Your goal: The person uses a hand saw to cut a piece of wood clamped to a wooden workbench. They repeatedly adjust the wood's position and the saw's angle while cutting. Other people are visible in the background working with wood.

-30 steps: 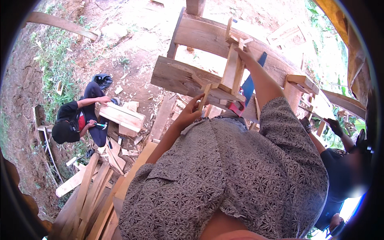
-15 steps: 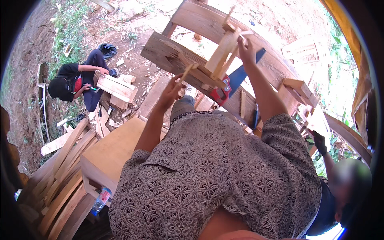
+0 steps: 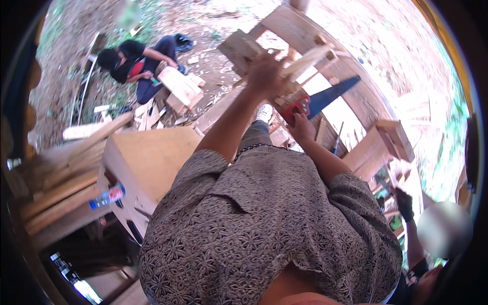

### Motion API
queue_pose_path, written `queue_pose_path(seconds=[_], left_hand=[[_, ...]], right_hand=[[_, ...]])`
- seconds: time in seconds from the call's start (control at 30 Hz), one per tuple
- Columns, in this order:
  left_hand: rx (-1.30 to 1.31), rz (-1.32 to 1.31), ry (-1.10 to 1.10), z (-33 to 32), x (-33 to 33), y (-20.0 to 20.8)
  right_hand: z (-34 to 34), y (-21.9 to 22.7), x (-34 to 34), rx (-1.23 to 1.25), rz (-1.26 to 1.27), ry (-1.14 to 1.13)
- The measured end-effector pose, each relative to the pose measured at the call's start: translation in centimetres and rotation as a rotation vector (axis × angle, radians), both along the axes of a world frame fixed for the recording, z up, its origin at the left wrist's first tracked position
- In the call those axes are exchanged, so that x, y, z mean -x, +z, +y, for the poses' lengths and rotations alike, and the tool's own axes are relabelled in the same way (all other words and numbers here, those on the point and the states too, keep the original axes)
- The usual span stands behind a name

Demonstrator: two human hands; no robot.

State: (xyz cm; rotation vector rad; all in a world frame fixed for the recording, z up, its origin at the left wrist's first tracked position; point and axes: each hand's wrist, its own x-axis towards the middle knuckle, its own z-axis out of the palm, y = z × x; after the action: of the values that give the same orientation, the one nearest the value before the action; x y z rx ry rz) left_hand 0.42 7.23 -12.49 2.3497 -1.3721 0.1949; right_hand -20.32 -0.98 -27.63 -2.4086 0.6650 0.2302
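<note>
The saw [image 3: 333,95] has a broad blue blade and a red, looped handle; it lies aslant, handle toward the person, blade running off beyond the right fingers and to their right, across the gap between the tabletop's 2 main planks. The right hand [image 3: 303,129] has its fingers curled on the lower end of that handle.

The left hand [image 3: 267,76] is blurred and reaches over the tabletop [image 3: 373,107], to the left of the right fingers and farther out. Its fingers are bent down at the near end of a pale wooden piece [image 3: 310,60]; whether they grip it, I cannot tell. This piece stretches away beyond the left fingers toward the far plank, and the hand hides its near end.

To the right of the right fingers stands a wooden block [image 3: 394,140]. Below the left fingers is a white shoe [image 3: 264,113]. Well to their left and nearer the person are a wooden box [image 3: 157,152] and a plastic bottle [image 3: 108,197]. Farther left, a seated co-worker [image 3: 133,61] leans by pale boards [image 3: 180,86].
</note>
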Motion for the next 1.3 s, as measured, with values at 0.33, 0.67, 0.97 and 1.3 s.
queue_pose_path(seconds=[0.33, 0.67, 0.97, 1.3], left_hand=[[-0.513, 0.123, 0.170, -2.7, 0.5, -1.1], [-0.426, 0.267, 0.159, -5.7, 0.8, -1.9], [-0.361, 0.005, 0.220, -7.2, 0.1, -6.9], [-0.470, 0.183, 0.282, -8.1, 1.0, -3.7]], right_hand=[[-2.6, -0.3, 8.4, -0.078, -0.065, -0.116], [-3.1, 7.0, 13.8, -0.301, -0.480, -0.746], [-6.6, 9.6, 18.1, -0.862, -0.778, -0.842], [-7.3, 14.1, 16.5, -0.770, -0.807, -0.798]])
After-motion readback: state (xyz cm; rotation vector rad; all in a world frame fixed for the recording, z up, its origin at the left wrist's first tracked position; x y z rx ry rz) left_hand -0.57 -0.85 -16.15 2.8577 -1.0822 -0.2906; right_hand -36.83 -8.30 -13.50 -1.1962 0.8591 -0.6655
